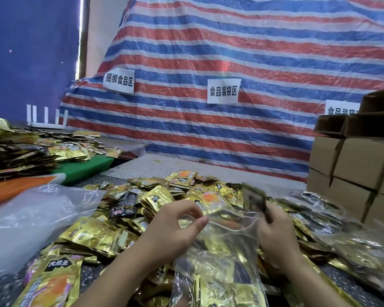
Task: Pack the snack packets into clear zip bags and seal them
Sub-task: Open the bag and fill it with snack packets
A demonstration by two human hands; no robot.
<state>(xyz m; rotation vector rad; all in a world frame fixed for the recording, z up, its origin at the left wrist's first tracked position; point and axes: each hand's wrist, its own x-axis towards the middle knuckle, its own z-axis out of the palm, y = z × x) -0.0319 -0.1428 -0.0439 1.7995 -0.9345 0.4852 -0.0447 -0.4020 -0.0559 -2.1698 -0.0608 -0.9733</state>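
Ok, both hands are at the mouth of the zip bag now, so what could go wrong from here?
1. The right hand holds a blurred packet above the zip bag; it could catch the rim and miss the opening.
2. The left hand pinches only one edge of the mouth, so the thin film may slip or fold shut.
3. The bag already looks fairly full; packets near the top might block the seal.

Three white paper signs hang on the striped tarp (231, 52). The left sign (118, 80) reads 捆绑食品区. The middle sign (223, 91) reads 食品装袋区. The right sign (341, 108) is partly hidden by cardboard boxes (353, 160); only 食品装 can be made out. A gold packet (51, 282) at lower left carries 大魔王 on a black patch. Print on the other packets is too small to read.
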